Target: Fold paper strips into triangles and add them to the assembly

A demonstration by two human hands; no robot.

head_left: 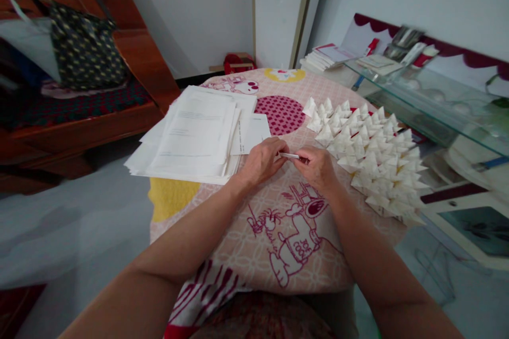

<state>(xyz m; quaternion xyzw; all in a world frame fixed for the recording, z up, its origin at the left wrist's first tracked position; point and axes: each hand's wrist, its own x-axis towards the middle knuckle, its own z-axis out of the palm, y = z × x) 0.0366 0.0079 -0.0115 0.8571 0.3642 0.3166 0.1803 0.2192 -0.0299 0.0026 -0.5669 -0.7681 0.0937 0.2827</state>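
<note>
Both hands meet over the middle of a round table, gripping a small folded strip of white paper (289, 155) between them. My left hand (264, 158) pinches its left end, fingers closed. At the other end, my right hand (317, 167) is closed on the same paper. Just beyond the left hand lies a white printed sheet (252, 132). It sits beside a large stack of printed paper (194, 132) on the left side of the table. Right of my right hand stand many pointed folded paper pieces (366, 148), packed in rows.
A patterned pink tablecloth (254, 254) covers the table. Behind it to the right, a glass shelf (429, 100) holds small items and a pile of booklets (324, 57). A wooden bench (147, 69) with a dotted bag (85, 45) stands at the left. A white-framed panel (473, 228) is low right.
</note>
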